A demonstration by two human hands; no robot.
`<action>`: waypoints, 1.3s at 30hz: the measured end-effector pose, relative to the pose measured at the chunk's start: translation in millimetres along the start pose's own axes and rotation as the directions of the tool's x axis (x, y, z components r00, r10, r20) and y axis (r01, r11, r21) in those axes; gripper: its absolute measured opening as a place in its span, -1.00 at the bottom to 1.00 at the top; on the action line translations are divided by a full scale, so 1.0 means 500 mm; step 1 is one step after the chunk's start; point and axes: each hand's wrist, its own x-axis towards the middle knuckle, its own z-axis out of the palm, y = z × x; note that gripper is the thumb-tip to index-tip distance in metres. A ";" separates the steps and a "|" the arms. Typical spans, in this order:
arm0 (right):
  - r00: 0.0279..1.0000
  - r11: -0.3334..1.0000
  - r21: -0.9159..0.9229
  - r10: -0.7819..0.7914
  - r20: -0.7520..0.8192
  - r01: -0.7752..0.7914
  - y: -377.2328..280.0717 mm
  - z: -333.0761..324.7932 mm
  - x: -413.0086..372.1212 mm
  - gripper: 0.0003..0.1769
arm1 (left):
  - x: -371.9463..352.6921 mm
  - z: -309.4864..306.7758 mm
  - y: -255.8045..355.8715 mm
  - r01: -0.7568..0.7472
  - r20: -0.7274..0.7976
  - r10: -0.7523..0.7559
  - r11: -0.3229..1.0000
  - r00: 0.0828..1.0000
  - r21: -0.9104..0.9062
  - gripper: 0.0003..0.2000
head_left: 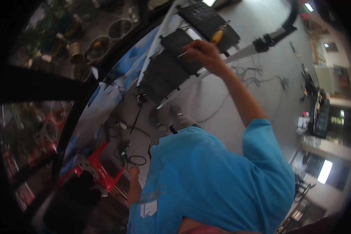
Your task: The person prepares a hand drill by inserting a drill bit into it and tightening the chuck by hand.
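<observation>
My right hand (204, 55) is closed in a pinch over the dark flat panels. A thin, pale, pointed piece (182, 54) sticks out from its fingertips; its kind is too small to tell. Beside that hand, a yellow-handled tool (218, 35) lies on the farther dark panel (206, 19). The nearer dark panel (165, 76) rests between pale rails. Low at my left side, my left hand (133, 171) looks closed, just below a dark green object with a cord (124, 153). What it grips, if anything, is hidden.
A red stool (103, 165) stands at the lower left. Cables (257, 80) trail over the grey floor. A thin black rod (136, 115) stands near my feet. Along the left runs a dark-framed window (80, 113) with plants behind it. A black curved bar (275, 37) reaches in at upper right.
</observation>
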 end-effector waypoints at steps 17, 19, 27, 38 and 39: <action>0.096 0.579 0.785 0.814 -0.573 -0.219 0.489 -0.241 -0.726 -0.85 | 0.115 0.181 0.569 -0.286 0.146 0.272 0.954 0.951 0.087 -0.81; -0.094 0.484 0.862 0.861 -0.500 -0.151 0.584 -0.220 -0.832 -0.83 | 0.096 0.245 0.619 -0.350 0.222 0.325 0.933 0.919 0.084 -0.81; -0.098 -0.116 0.975 0.986 0.136 0.188 0.786 -0.096 -1.156 -0.79 | -0.007 0.573 0.605 -0.450 0.493 0.225 0.797 0.840 0.403 -0.76; -0.203 0.866 0.426 0.480 -0.853 0.261 0.253 -1.295 -1.298 -0.71 | -0.105 0.875 0.646 -0.689 0.665 0.404 0.686 0.628 0.234 -0.79; -0.131 0.934 0.350 0.357 -0.925 0.075 0.246 -1.306 -1.284 -0.74 | -0.085 0.880 0.641 -0.649 0.659 0.399 0.739 0.638 0.181 -0.78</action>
